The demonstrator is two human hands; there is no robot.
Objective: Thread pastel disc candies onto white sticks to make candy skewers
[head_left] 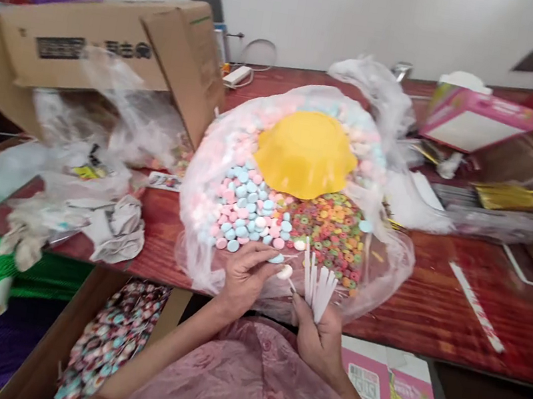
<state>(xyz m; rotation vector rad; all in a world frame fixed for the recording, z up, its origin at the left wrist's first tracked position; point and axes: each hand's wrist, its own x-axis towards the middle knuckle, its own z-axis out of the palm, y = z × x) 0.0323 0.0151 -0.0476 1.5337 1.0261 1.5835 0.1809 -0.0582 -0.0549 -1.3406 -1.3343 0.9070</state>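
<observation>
My left hand (244,278) is closed in a pinch, with a blue candy disc (276,258) and a white candy disc (284,272) at its fingertips. A thin white stick runs from the white disc toward my right hand (320,336). That hand is wrapped round a fanned bundle of white sticks (322,288). Both hands are over the near edge of a clear plastic bag (389,273) spread on the table. Pink, blue and white candy discs (244,213) lie on it at left, small coloured rings (332,230) at right. A yellow wavy-rimmed bowl (307,152) rests behind them.
A cardboard box (103,45) stands at the left of the red-brown table (431,306), with crumpled cloth (120,230) nearby. A pink carton (481,119) and a tray of packaging are at right. Below left, a box holds many candies (117,331). A printed strip (477,307) lies right.
</observation>
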